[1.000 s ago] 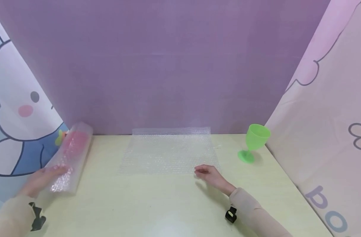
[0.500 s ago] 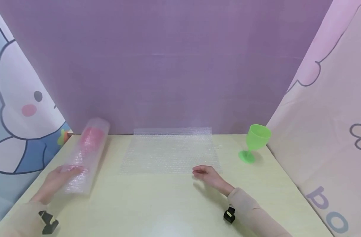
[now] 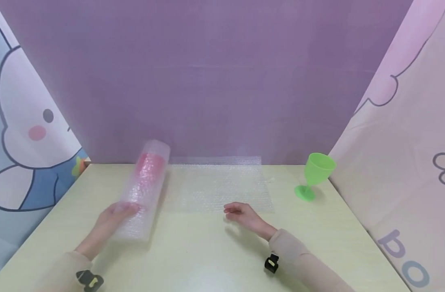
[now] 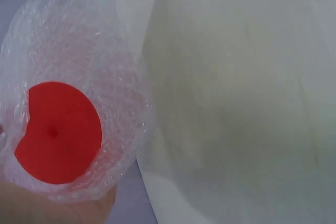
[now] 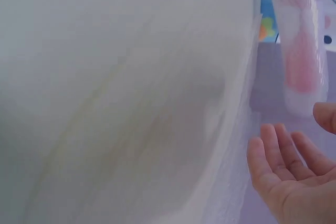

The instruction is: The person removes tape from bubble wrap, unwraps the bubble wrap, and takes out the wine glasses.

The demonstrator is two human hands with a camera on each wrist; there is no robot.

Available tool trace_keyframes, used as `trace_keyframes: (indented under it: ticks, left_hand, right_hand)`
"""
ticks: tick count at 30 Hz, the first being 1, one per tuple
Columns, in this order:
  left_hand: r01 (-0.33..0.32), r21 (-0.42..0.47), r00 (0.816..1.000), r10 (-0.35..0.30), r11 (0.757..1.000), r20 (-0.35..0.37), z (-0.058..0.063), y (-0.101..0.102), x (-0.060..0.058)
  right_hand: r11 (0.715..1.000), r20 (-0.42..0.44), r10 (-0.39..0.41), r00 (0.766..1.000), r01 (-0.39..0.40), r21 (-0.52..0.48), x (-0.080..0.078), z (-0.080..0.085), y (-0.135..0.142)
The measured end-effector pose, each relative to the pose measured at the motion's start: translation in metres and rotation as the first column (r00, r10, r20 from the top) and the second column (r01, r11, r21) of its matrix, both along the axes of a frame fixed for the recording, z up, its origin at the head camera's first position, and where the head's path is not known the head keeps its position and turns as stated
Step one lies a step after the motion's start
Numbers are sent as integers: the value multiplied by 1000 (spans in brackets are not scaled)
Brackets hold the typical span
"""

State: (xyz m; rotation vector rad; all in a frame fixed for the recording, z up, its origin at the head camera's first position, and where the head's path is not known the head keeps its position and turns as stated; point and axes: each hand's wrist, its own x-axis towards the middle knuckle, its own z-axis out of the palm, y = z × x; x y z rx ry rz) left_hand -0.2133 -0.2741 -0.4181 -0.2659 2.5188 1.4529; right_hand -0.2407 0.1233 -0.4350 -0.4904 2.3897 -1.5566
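1. Left hand (image 3: 114, 215) grips the bubble-wrapped roll (image 3: 143, 190), at the flat sheet's (image 3: 222, 186) left edge; contact with table (image 3: 207, 255) unclear.
2. Right hand (image 3: 244, 215), fingers relaxed, holds nothing.
3. Advised: firm grip, bubbles uncrushed, red disc (image 4: 63, 135) not slipping out.

The left hand (image 3: 110, 219) grips a clear bubble-wrap roll (image 3: 143, 192), pink inside — the right hand (image 3: 245, 216) hovers near a flat, transparent bubble-wrap sheet (image 3: 222, 186).
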Motion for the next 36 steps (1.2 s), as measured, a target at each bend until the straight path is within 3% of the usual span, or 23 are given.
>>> trace_keyframes:
  ticks: [8,17,25,36]
  left_hand:
    - [37,126,999,-32,991,-44,-5,61,15]
    - [62,192,996,-48,980,-76,-17,114,23]
    - [68,237,993,-44,969,-106,-24,142,27]
    - [133,299,988,-101,945,-119,-25,163,35]
  right_hand:
    - [998,0,22,1000,-22,-65,9,12,-37]
    - [982,106,-1,994,21,-188,17,17,-63]
    - [971,151,-59,987,92,-223,18,8,-63]
    - [961,202,1,979,55,-272,21,5,-33]
